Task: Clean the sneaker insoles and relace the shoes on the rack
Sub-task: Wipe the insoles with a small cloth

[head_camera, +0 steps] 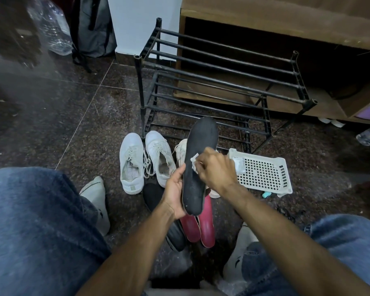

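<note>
My arms are bare to the elbow, no sleeves. I wear faded blue jeans (30, 221) and white socks (97, 201), each with a small dark logo, just below the jeans' hems.

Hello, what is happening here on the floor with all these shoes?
A person sitting on the floor is cleaning a dark insole. The left hand holds it by its edge, and the right hand presses a white wipe against it. Two red insoles lie on the floor below. A pair of white sneakers stands in front of the black shoe rack, beside a white basket.
</note>
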Action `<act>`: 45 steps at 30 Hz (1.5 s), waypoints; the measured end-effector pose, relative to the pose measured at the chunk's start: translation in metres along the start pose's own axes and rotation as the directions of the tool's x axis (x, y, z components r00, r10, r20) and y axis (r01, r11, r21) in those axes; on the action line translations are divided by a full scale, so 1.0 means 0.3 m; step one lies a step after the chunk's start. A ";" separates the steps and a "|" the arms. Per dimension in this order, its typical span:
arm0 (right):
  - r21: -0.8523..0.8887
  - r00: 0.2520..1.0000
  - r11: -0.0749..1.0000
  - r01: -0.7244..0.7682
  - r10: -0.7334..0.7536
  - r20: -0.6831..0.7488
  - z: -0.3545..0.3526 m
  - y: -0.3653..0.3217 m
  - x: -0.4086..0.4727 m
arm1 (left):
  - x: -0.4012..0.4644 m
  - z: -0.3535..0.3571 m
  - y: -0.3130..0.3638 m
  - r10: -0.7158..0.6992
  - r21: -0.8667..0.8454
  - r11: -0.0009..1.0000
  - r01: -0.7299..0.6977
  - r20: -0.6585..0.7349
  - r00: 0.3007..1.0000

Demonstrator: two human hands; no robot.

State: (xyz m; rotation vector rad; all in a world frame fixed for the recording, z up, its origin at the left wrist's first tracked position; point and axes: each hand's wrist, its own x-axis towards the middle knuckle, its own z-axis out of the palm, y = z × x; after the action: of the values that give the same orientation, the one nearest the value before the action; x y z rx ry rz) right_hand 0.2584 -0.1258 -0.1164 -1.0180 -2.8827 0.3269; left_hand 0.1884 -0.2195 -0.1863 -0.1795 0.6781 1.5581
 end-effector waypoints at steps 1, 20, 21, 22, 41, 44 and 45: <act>-0.015 0.999 0.999 -0.034 0.034 -0.015 -0.004 0.008 0.020 | -0.002 0.004 0.002 0.006 0.027 1.000 -0.005 -0.013 1.000; 0.200 0.993 0.974 0.109 -0.116 0.025 0.075 -0.019 -0.124 | 0.000 -0.026 0.033 0.017 0.005 1.000 -0.017 -0.007 1.000; 0.212 0.991 0.969 0.122 -0.133 0.034 0.083 -0.008 -0.133 | -0.001 -0.028 0.027 0.008 0.010 1.000 -0.008 -0.009 1.000; 0.218 0.991 0.969 0.114 -0.126 0.042 0.088 0.008 -0.128 | -0.001 -0.028 0.019 0.005 0.012 1.000 -0.005 -0.016 1.000; 0.667 0.980 0.728 -0.158 0.196 0.018 0.098 0.065 -0.104 | 0.023 -0.026 0.035 0.137 -0.026 0.990 -0.137 -0.022 0.990; 0.526 0.997 0.848 -0.072 0.075 0.016 0.082 0.056 -0.109 | 0.021 -0.021 0.034 0.115 -0.044 0.992 -0.116 -0.012 0.993; 0.457 0.999 0.888 -0.049 0.037 0.036 0.085 0.051 -0.109 | 0.021 -0.020 0.034 0.115 -0.051 0.992 -0.116 -0.005 0.993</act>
State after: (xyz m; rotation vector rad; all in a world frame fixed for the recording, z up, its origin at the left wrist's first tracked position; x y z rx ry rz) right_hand 0.2900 -0.1392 -0.1443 -0.9869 -2.6031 0.9744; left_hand 0.1763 -0.2169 -0.1911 -0.1833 0.6601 1.6876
